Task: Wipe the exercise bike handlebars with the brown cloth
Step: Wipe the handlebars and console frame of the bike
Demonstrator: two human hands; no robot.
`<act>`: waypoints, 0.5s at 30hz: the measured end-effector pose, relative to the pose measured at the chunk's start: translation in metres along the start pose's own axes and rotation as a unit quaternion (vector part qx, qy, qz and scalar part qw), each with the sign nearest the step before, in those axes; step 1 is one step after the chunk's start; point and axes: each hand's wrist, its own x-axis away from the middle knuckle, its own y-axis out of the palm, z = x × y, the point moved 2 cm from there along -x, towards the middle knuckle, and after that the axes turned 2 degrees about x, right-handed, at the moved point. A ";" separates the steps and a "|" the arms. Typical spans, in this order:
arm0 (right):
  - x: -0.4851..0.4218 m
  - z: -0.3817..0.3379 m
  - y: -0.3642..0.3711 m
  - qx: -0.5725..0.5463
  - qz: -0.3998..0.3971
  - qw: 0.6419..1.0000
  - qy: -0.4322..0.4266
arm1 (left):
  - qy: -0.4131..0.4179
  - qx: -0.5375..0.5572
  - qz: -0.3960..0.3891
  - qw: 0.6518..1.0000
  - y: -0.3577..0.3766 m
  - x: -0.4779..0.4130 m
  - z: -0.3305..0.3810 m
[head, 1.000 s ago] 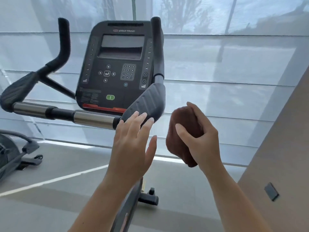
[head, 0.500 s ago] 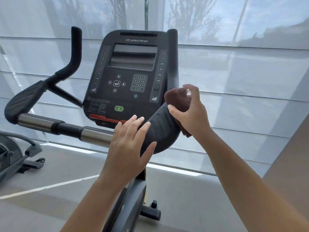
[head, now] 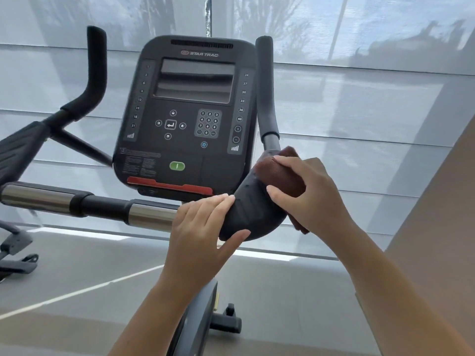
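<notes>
The exercise bike's handlebars [head: 102, 205] run across the middle as a black and chrome bar, with padded elbow rests and upright black grips at both ends. My right hand [head: 312, 191] is shut on the bunched brown cloth [head: 276, 172] and presses it onto the top of the right padded rest [head: 253, 214]. My left hand [head: 203, 232] lies flat on the inner end of that rest, fingers on top and thumb spread below it, holding nothing.
The black console [head: 191, 119] with screen and keypad stands just behind the bar. The right upright grip [head: 266, 86] rises directly above the cloth. Another machine's base [head: 15, 253] sits at the left on the grey floor. A beige wall [head: 442, 227] is at the right.
My right hand carried the cloth up from free air onto the right padded rest. My left hand settled onto the rest's inner end. The view moved closer to the bike.
</notes>
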 end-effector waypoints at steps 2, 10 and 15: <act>0.019 -0.003 -0.001 -0.008 0.004 1.000 -0.019 | 0.005 -0.009 0.016 1.000 0.000 -0.001 0.001; -0.050 -0.005 -0.021 0.030 0.039 0.998 -0.036 | 0.005 -0.010 0.013 1.000 -0.003 -0.003 0.000; -0.053 -0.005 -0.002 0.075 -0.025 0.997 0.006 | -0.011 0.004 0.012 1.000 -0.005 -0.003 0.000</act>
